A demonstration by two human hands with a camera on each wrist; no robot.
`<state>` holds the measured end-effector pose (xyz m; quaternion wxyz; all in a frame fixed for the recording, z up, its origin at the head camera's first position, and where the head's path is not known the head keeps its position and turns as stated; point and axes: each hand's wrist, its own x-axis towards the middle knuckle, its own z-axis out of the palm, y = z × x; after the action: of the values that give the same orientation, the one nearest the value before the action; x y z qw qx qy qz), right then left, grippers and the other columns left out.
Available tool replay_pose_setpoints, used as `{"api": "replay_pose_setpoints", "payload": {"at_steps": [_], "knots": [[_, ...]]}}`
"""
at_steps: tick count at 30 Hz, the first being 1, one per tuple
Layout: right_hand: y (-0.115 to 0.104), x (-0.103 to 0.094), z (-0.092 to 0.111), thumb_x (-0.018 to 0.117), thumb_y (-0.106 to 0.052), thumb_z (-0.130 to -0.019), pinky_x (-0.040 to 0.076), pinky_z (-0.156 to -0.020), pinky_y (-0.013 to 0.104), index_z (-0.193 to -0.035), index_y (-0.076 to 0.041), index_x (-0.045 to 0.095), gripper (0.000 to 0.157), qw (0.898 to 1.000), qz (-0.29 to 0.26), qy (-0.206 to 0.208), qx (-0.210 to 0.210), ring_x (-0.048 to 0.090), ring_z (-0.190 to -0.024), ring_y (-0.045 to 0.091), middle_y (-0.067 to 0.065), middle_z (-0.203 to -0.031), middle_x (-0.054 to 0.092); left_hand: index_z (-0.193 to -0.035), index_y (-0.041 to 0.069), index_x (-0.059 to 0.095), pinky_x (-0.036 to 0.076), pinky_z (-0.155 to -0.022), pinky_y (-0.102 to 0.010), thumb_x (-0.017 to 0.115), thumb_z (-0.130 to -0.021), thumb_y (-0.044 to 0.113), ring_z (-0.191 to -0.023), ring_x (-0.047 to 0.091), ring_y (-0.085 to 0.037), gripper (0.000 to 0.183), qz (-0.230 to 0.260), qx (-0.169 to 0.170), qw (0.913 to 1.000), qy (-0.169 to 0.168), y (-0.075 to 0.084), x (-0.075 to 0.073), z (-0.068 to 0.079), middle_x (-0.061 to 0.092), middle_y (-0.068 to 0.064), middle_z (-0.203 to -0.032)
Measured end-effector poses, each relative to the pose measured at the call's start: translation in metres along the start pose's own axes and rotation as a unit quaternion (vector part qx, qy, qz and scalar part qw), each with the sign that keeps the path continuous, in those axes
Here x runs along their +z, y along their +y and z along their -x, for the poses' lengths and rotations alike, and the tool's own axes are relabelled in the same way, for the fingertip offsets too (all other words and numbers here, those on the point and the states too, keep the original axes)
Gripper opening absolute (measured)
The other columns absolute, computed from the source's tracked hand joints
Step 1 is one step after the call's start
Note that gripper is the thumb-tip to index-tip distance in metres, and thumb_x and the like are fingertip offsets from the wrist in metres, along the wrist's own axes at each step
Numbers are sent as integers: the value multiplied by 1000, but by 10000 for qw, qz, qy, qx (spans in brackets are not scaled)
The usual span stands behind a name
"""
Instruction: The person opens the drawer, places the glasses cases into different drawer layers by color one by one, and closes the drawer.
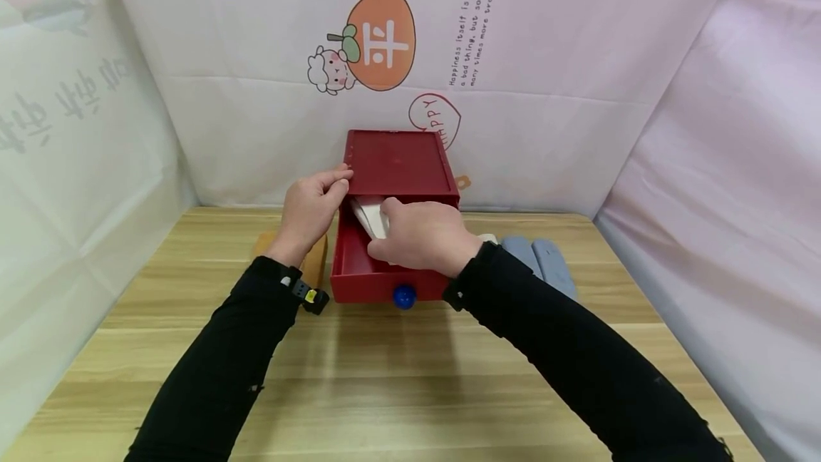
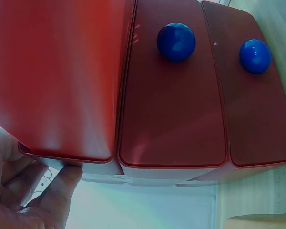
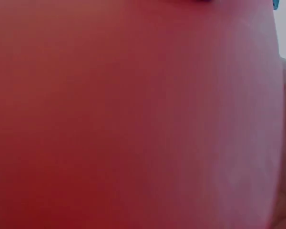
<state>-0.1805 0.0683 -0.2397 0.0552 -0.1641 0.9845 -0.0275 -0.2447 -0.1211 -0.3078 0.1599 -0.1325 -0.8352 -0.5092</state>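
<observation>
A red drawer cabinet (image 1: 398,162) with blue ball knobs stands against the cloth backdrop. Its top drawer (image 1: 355,255) is pulled out, with the blue knob (image 1: 404,296) at its front. My right hand (image 1: 426,234) reaches into this drawer and pinches a white, flat, folded-looking item (image 1: 372,218), partly hidden by the fingers. At the cabinet's upper left edge, my left hand (image 1: 312,209) rests its fingertips (image 2: 69,179) against the side. In the left wrist view, two lower drawers (image 2: 174,105) sit closed. The red drawer front (image 3: 133,119) fills most of the right wrist view.
Left of the cabinet, partly behind the left wrist, lies a yellow-brown object (image 1: 314,262). Grey-blue rounded pieces (image 1: 553,266) lie to the right, behind the right forearm. White printed cloth (image 1: 256,127) encloses the wooden table (image 1: 385,391) at the back and sides.
</observation>
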Motion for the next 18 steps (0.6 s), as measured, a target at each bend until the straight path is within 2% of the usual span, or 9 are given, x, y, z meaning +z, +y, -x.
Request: {"api": "replay_pose_setpoints", "payload": {"at_steps": [5,12,18], "knots": [[-6,4,-3,57,-53,-84,49,-58,32,-119,-18,49,51,9999,-154,-55,29,59,-70,16,0,-81,64,-130,14,66,50,-95,-31,48,-99,33,-127,50,-8,40,2,-5,10000,10,0,0,0,59,3,-136],[-10,10,-6,60,-53,-83,50,-59,30,-118,-15,47,53,9993,-348,-85,-95,59,-71,16,0,-82,63,-130,13,66,48,-100,-36,48,-100,33,-129,49,-12,40,-39,25,10000,-25,-1,0,0,59,0,-138],[-13,13,-10,59,-53,-85,51,-62,29,-119,-12,46,55,9990,-403,-148,-151,59,-72,15,1,-83,63,-130,14,66,47,-101,-36,48,-100,33,-129,48,-11,40,-75,13,10000,-28,-1,0,-1,58,1,-138]]}}
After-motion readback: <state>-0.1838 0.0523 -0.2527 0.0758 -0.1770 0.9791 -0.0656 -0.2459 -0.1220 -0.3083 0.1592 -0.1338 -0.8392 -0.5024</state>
